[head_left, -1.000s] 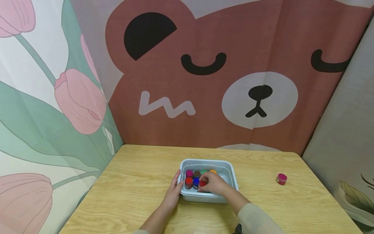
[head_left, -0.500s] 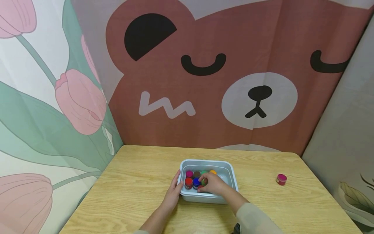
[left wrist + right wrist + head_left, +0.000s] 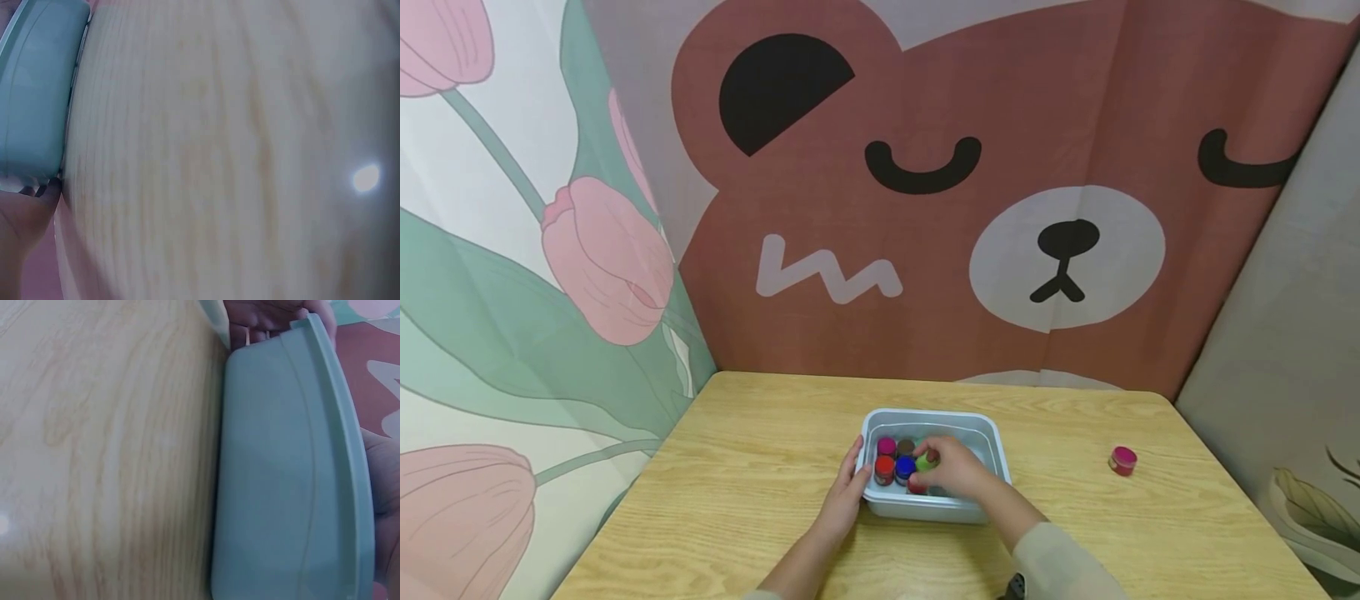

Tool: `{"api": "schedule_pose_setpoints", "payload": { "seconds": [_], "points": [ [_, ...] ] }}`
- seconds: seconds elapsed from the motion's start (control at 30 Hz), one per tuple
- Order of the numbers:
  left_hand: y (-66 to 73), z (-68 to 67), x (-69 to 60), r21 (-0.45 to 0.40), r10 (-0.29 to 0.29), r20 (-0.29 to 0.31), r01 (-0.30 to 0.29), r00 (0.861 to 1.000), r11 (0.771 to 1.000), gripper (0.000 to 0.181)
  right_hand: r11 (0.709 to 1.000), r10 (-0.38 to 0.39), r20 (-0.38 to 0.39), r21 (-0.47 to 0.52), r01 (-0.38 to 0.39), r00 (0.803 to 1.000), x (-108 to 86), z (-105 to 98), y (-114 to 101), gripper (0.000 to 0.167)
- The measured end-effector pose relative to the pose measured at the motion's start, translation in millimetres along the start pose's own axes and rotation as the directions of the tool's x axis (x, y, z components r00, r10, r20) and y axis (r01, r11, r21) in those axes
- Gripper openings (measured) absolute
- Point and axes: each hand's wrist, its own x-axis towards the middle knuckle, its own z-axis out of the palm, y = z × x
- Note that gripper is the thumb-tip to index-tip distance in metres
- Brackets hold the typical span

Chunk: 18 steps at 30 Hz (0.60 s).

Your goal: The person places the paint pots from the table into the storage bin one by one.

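A light grey-blue plastic bin [image 3: 925, 508] stands on the table, holding several small round jars with coloured lids. My left hand [image 3: 844, 496] grips its left end, thumb at the rim and fingers along the outer wall. Inside, my right hand [image 3: 953, 468] reaches over the near jars, thumb and fingers bent around a light green jar [image 3: 926, 461] and close to a red jar [image 3: 916, 485]; whether it pinches either is hidden. Left of these are a blue jar [image 3: 906, 470] and an orange-red jar [image 3: 884, 469]. Behind sit a magenta jar [image 3: 887, 447] and a brown jar [image 3: 906, 447].
Another magenta-lidded jar [image 3: 1123, 460] stands alone on the wooden table [image 3: 760, 450], right of the bin. A curtain [image 3: 820, 333] printed with a bear hangs behind the table's far edge. The right hand and sleeve cover the bin's near right part.
The red jar has gone slightly lower and nearer the bin's front wall. My right hand has since shifted a little right, uncovering more of the light green jar. My left hand has stayed put.
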Motion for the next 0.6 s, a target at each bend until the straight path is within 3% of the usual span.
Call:
{"api": "schedule_pose_setpoints", "payload": {
  "seconds": [0.23, 0.6],
  "points": [
    [-0.6, 0.6, 1.6, -0.003, 0.007, -0.010, -0.007, 1.000, 1.000, 0.058, 0.994, -0.046, -0.025, 0.098, 0.048, 0.999, -4.6, -19, 6, 0.035],
    [-1.7, 1.2, 0.7, -0.008, -0.002, -0.017, 0.002, 1.000, 1.000, 0.059, 0.987, 0.067, -0.117, 0.156, -0.048, 0.991, -15.5, -52, 19, 0.039]
  ]
}}
